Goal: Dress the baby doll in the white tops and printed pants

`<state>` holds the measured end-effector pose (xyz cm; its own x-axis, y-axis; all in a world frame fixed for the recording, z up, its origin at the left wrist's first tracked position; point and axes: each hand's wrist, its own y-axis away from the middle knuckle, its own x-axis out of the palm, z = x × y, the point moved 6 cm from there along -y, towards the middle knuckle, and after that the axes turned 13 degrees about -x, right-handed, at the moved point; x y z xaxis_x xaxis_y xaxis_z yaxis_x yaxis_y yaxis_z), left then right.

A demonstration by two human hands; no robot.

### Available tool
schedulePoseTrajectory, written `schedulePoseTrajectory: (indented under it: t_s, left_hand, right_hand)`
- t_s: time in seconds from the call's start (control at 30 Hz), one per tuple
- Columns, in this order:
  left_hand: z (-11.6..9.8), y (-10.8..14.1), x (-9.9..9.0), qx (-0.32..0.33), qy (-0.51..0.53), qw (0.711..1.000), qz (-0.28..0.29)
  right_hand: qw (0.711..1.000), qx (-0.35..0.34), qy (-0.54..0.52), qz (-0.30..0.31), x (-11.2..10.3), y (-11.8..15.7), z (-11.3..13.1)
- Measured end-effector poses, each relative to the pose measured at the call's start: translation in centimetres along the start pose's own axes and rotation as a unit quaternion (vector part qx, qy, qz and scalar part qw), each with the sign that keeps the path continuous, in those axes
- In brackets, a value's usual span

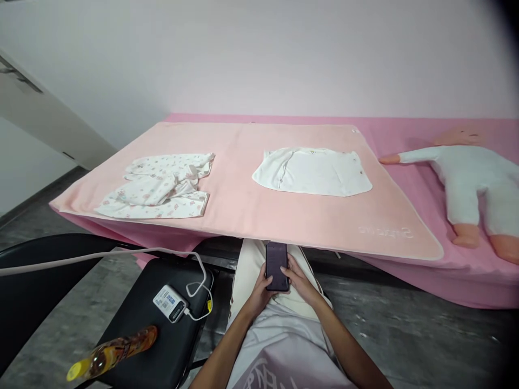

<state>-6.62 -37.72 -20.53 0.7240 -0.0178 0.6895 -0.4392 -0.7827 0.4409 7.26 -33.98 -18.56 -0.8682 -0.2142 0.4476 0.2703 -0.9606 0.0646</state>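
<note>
Over my lap, just below the table's near edge, a dark smartphone (277, 266) rests between both hands. My left hand (260, 289) is closed around its left side, the thumb over the front. On the other side my right hand (300, 280) grips the right edge, its thumb also at the screen. Beyond the phone, a white baby garment (314, 172) lies spread on the pink mat (231, 178). Farther left on that mat is a crumpled, printed baby garment (162, 186).
At the right a baby doll (466, 173) in white clothing lies on the pink cloth (409, 286). Left of me, a black chair (162, 356) holds a white power bank (170, 303) with a cable and a yellow-capped drink bottle (115, 352). A wall (284, 59) stands behind the table.
</note>
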Motion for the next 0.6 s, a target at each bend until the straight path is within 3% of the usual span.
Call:
schedulePoseTrajectory:
  t_s: [0.27, 0.6]
  left_hand:
    - [-0.5, 0.1, 0.0, 0.027, -0.006, 0.999, -0.020]
    - [-0.3, -0.2, 0.5, 0.044, -0.020, 0.998, -0.030]
  right_hand:
    - [1.000, -0.024, 0.016, 0.012, 0.8, 0.0, 0.6]
    - [0.999, -0.028, 0.030, 0.028, -0.4, -0.1, 0.2]
